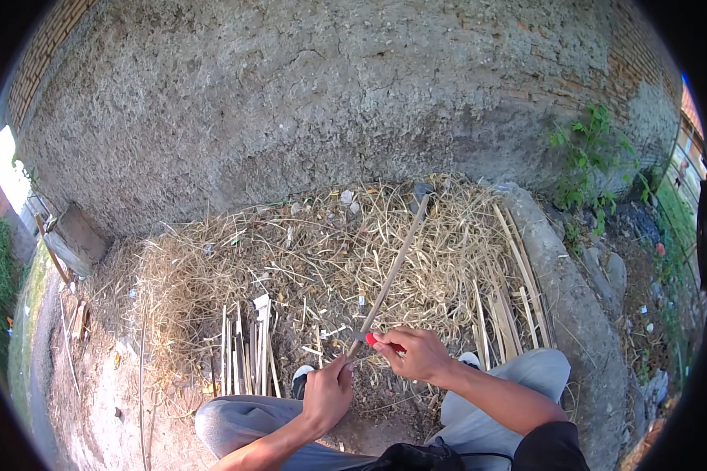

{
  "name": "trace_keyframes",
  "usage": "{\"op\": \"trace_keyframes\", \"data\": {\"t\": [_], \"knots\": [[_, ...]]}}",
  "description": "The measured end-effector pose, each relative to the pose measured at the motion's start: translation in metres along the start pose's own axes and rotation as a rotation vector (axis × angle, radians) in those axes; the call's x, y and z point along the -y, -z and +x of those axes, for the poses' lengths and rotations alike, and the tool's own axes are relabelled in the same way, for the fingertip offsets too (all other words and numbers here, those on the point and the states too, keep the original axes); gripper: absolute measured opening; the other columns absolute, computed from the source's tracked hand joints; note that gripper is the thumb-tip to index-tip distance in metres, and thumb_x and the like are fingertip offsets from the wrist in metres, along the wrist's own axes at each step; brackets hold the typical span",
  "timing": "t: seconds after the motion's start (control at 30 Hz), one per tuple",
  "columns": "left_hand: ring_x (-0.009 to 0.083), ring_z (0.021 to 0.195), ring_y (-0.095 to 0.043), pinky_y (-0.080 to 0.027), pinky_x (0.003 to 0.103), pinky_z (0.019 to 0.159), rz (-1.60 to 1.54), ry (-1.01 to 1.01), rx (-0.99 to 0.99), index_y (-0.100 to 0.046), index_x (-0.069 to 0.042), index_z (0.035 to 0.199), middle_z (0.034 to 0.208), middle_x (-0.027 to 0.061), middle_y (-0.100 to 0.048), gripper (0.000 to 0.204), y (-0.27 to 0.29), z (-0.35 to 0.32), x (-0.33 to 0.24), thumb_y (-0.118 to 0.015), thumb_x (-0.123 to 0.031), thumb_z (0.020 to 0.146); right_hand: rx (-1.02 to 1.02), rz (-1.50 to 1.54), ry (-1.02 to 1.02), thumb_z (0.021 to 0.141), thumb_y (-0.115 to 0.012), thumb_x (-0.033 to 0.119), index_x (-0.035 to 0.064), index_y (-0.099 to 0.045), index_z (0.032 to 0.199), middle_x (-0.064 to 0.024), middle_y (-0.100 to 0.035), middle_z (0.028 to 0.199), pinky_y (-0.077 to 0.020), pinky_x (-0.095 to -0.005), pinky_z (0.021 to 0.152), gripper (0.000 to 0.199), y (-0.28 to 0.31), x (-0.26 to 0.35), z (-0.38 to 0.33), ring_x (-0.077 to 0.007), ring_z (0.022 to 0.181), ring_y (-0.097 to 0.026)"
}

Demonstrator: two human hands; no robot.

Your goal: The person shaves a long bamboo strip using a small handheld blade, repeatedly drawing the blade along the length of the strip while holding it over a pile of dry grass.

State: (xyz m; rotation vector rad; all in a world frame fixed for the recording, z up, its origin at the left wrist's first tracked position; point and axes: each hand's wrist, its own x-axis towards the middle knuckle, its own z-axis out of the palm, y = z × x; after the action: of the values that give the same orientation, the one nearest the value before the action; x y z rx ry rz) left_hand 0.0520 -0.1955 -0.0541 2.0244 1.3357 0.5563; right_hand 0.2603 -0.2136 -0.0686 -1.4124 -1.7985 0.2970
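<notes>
A long, thin bamboo strip slants away from me, up and to the right over the straw. My left hand is closed around its near end, low in front of my knees. In my right hand is a small red-handled tool, pinched in the fingers. A short dark part of this tool lies against the strip just above my left hand. Most of the tool is hidden by the fingers, so its exact kind does not show.
Loose straw-like shavings cover the ground ahead. Split bamboo pieces lie by my left knee, more strips by the right. A rough plastered wall rises beyond. A low concrete edge and a green plant stand right.
</notes>
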Motion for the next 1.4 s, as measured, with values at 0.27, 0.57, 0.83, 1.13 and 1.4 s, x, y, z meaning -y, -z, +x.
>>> {"op": "trace_keyframes", "data": {"t": [0.27,0.57,0.83,1.13,1.4], "knots": [[0.0483,0.071,-0.062,-0.047,0.055,0.06,0.095,-0.008,0.116,-0.057,-0.002,0.108,0.084,0.0252,-0.065,0.02,0.002,-0.024,-0.01,-0.053,-0.015,0.094,-0.025,-0.07,-0.333,0.089,-0.069,0.021,0.0049,-0.07,0.091,-0.0086,-0.065,0.067,-0.0455,-0.0313,0.046,0.016,0.028,-0.039,0.02,-0.0226,0.049,-0.058],[0.0429,0.067,-0.063,-0.048,0.051,0.057,0.119,-0.075,0.085,-0.058,-0.003,0.115,0.082,0.0221,-0.065,0.024,0.0,-0.033,-0.003,-0.054,-0.016,0.095,-0.078,-0.122,-0.408,0.089,-0.065,0.02,0.0063,-0.07,0.094,-0.0118,-0.071,0.083,-0.0536,-0.0339,0.057,0.016,0.041,-0.072,0.024,-0.0225,0.062,-0.067],[0.0455,0.067,-0.063,-0.049,0.05,0.053,0.045,-0.209,0.022,-0.063,-0.003,0.111,0.084,0.0264,-0.065,0.022,-0.007,-0.063,0.02,-0.057,-0.015,0.093,-0.233,-0.256,-0.63,0.087,-0.066,0.024,0.0091,-0.07,0.091,-0.0138,-0.067,0.07,-0.0494,-0.0429,0.061,0.016,0.081,-0.134,0.016,-0.0332,0.064,-0.065],[0.0486,0.068,-0.06,-0.047,0.052,0.055,0.016,-0.181,0.012,-0.062,-0.004,0.101,0.078,0.0277,-0.062,0.018,-0.006,-0.057,0.019,-0.055,-0.019,0.095,-0.268,-0.364,-0.68,0.089,-0.064,0.024,0.0056,-0.068,0.09,-0.0197,-0.065,0.073,-0.0489,-0.0433,0.064,0.019,0.092,-0.164,0.031,-0.0375,0.069,-0.064],[0.0356,0.052,-0.054,-0.043,0.043,0.051,-0.145,-0.073,0.168,-0.064,-0.001,0.107,0.066,0.0249,-0.055,0.02,-0.002,-0.042,0.026,-0.057,-0.012,0.092,-0.553,1.456,-1.052,0.103,-0.044,0.039,0.0174,-0.045,0.088,0.0046,-0.045,0.067,-0.0327,-0.0253,0.044,0.026,0.099,-0.177,0.039,-0.0064,0.047,-0.036]]}}
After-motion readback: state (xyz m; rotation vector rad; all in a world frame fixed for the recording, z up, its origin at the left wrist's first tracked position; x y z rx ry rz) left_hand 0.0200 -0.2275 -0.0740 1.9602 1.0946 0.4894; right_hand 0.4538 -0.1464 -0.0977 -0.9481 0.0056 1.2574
